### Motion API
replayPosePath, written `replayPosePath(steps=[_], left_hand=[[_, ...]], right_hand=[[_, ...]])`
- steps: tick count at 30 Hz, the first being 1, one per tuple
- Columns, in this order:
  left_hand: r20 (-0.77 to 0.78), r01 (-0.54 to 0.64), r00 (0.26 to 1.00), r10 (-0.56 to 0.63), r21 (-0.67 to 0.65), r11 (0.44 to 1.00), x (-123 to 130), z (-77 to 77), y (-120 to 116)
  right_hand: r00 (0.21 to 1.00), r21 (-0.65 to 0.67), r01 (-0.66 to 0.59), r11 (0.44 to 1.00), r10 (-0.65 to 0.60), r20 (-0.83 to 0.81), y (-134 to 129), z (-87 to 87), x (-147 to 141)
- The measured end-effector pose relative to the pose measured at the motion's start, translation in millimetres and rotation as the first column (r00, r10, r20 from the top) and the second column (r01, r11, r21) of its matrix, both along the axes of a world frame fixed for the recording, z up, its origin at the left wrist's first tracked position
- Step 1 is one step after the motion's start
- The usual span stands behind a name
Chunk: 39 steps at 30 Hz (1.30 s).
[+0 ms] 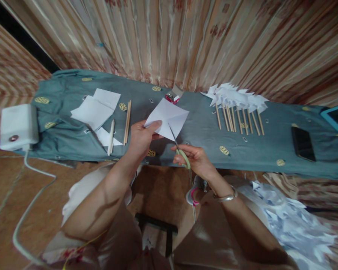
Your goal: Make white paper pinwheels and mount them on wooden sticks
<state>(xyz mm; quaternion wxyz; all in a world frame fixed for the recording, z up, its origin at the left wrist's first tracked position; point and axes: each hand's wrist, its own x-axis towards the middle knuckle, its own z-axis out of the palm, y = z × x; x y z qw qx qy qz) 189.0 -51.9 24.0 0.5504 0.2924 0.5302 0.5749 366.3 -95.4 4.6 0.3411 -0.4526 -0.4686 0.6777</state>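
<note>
- Holding a white square sheet of paper (174,112) over the near half of the worktop (202,138), with the left grip (142,137) clamped on its nine o'clock corner, thumb above and fingers beneath; probably pinched there to steady it, leaving the other corners free.
- Gripping light-green-handled metal scissors (184,159) at the sheet's five o'clock corner, with the right grip (197,157) curled shut round the handles; aiming the blades inward, apparently along a diagonal. Cannot tell how far apart the blades stand.
- Lying between nine and ten o'clock of the sheet: loose white paper sheets (92,112); at nine, thin pale wooden sticks (127,122), likely grouped by kind for easy reach.
- Standing just past twelve: a small open red box of shiny bits (175,100).
- Overlapping between two and three: white pointed paper pinwheels (238,98) on wooden sticks, perhaps bunched to save room.
- Lying between three and four: a black flat phone (303,143).
- Showing no readable brand or label anywhere; bearing little dark rectangles on the grey-green cloth, too small to read.
</note>
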Motion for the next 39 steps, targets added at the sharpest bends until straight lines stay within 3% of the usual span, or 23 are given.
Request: replayPosePath(steps=[5,11,13,16,19,22,25,30,39], left_hand=[[-0.015,-0.042,0.999,0.042,0.021,0.999,-6.2,-0.3,4.1],[0.016,-0.064,0.998,0.063,0.078,0.995,-14.2,-2.4,7.0],[0.019,-0.068,0.998,0.067,0.076,0.995,-14.0,-2.7,6.8],[-0.019,-0.015,1.000,0.015,0.044,0.999,-10.6,-3.4,4.9],[-0.085,0.115,0.990,-0.115,-0.002,0.993,-5.9,-6.6,1.6],[-0.144,0.220,0.964,-0.223,-0.035,0.975,-1.8,-12.0,-1.4],[-0.184,0.266,0.944,-0.275,-0.074,0.961,1.7,-16.0,-3.2],[-0.181,0.350,0.916,-0.359,-0.081,0.933,5.8,-18.0,-4.8],[-0.146,0.410,0.896,-0.419,-0.091,0.908,5.4,-17.2,-6.5]], right_hand=[[0.999,-0.007,-0.032,0.999,0.032,0.024,-1.5,-1.0,5.3],[0.991,-0.054,-0.112,0.992,0.116,0.072,7.3,4.8,34.2],[0.992,-0.028,-0.057,0.998,0.060,0.111,11.5,8.5,43.0],[0.985,0.065,0.112,0.992,-0.120,0.127,17.0,11.1,49.9],[0.952,0.189,0.259,0.947,-0.283,0.119,21.2,11.0,51.8],[0.922,0.312,0.316,0.896,-0.367,0.120,24.2,12.8,53.8],[0.929,0.353,0.276,0.894,-0.342,0.141,25.7,16.5,55.5],[0.963,0.281,0.175,0.944,-0.223,0.150,24.4,16.3,52.8],[0.975,0.227,0.140,0.964,-0.174,0.141,21.6,18.6,52.0]])
